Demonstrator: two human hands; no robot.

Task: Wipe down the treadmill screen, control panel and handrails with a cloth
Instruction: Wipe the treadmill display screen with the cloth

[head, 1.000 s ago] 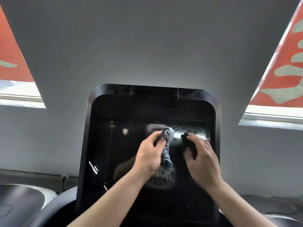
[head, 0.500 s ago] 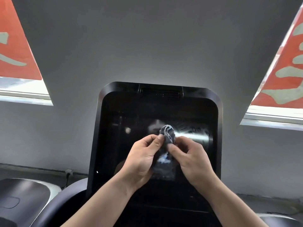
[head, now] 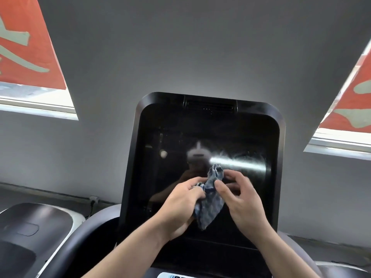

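- A plain grey wall [head: 190,47] fills the upper half of the view, from nine o'clock round to three o'clock.
- A tall black treadmill screen [head: 170,137] with rounded corners stands at the centre and reaches down to six o'clock. Its glass is dark and glossy, with a bright streak of reflected light just right of centre.
- Two windows with red patterned blinds sit at the sides: the left window [head: 26,47] at ten o'clock, the right window [head: 353,101] at three o'clock.
- A second machine's dark housing [head: 34,233] with a pale edge lies at eight o'clock.
- A grey curved handrail [head: 84,237] sweeps from the screen's lower left corner toward seven o'clock.
- The left hand [head: 180,203] comes up from six o'clock, its fingers curled round the left side of the cloth.
- The right hand [head: 243,203] comes up from five o'clock, thumb and fingers pinching the cloth's right side.
- A crumpled blue-grey cloth [head: 210,205] is held between the two hands, in front of the lower middle of the screen. Whether it touches the glass cannot be told.
- A sliver of pale control panel [head: 170,275] shows at the bottom edge, at six o'clock.
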